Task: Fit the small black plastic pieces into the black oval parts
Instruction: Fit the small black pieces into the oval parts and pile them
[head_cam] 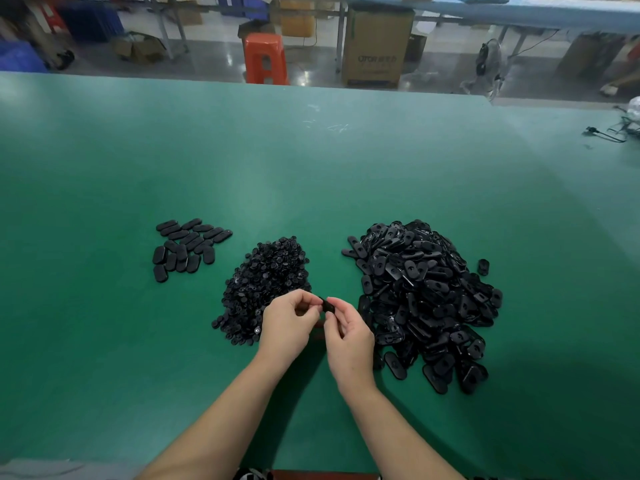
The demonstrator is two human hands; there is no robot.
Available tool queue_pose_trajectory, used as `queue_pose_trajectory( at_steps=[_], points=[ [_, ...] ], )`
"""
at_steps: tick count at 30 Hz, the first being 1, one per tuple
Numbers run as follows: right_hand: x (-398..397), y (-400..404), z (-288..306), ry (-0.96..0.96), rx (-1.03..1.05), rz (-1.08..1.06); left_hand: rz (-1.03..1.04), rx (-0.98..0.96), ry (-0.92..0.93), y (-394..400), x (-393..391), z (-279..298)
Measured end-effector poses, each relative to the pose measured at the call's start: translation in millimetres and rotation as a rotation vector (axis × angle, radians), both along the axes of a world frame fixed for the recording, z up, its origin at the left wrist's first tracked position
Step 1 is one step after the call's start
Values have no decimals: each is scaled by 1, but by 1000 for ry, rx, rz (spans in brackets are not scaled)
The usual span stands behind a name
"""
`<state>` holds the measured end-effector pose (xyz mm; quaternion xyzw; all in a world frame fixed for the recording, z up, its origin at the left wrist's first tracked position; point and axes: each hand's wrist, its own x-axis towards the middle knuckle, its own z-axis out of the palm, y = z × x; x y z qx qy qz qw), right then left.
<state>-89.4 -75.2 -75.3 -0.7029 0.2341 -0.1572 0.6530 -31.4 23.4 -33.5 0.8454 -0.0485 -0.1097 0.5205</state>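
Both hands meet above the green table (311, 174), between two black heaps. A black oval part (327, 305) is pinched between the fingertips of my left hand (289, 323) and my right hand (348, 337). Whether a small piece is pressed against it is hidden by my fingers. The heap of small black plastic pieces (265, 282) lies just left of my hands. A big heap of black oval parts (426, 299) lies to the right. A flat group of oval parts (187, 247) lies face down at the far left.
One stray oval part (483, 266) lies right of the big heap. Black cables (613, 131) lie at the table's far right edge. Beyond the table stand an orange stool (265, 58) and a cardboard box (375, 46).
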Motion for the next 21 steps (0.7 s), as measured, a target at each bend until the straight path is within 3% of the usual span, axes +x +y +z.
queue_pose_trajectory(
  at_steps=[12, 21],
  points=[
    [1, 0, -4, 35, -55, -19, 6, -102, 91, 2, 4, -7],
    [0, 0, -5, 36, -57, -29, 36, -22, 59, 0, 5, -8]
  ],
)
